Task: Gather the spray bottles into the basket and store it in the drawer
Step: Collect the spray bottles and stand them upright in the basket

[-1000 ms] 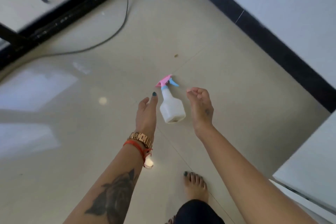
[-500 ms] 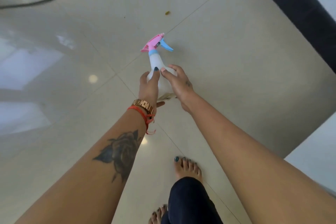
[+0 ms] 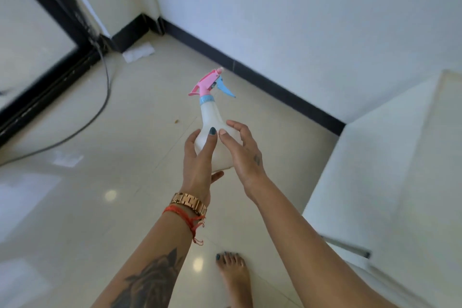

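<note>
A white spray bottle [image 3: 212,121] with a pink and blue trigger head is held upright in the air above the tiled floor. My left hand [image 3: 197,160] wraps around its lower body from the left, thumb under the base. My right hand [image 3: 243,155] presses against the bottle's right side with fingers spread. The bottle's lower part is hidden behind my hands. No basket or drawer shows in this view.
A white cabinet [image 3: 390,170] stands at the right. White walls with a black skirting board [image 3: 262,80] run behind. A grey cable [image 3: 100,110] trails across the floor at the left, beside a black-framed glass door [image 3: 42,67]. My bare foot [image 3: 233,275] is below.
The bottle lay on the floor a second ago. Both hands closed on it and lifted it up, and my view rose from the floor toward the wall corner.
</note>
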